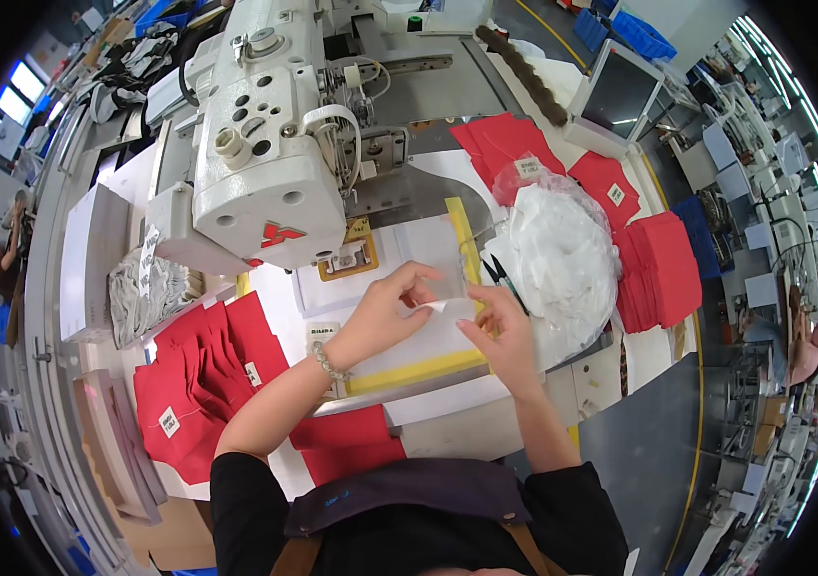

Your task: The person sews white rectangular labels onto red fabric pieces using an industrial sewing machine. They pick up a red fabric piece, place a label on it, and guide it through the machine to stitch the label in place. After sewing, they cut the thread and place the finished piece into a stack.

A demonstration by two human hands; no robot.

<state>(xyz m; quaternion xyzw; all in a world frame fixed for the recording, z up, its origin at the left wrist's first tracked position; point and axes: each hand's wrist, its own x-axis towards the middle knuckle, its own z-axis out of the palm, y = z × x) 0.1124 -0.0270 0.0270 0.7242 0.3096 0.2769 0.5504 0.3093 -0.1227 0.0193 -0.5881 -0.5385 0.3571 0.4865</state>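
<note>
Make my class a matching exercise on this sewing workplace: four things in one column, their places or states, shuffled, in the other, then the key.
Column one
1. Small white piece
2. Beaded bracelet
3. Clear plastic bag
4. Monitor

Column two
A. On the wrist of the left hand
B. Has a dark screen, beyond the red fabric pieces
C. Between the fingers of the left hand and the right hand
D. Bulging with white material, to the right of the right hand

Right pairs: 1-C; 2-A; 3-D; 4-B
</note>
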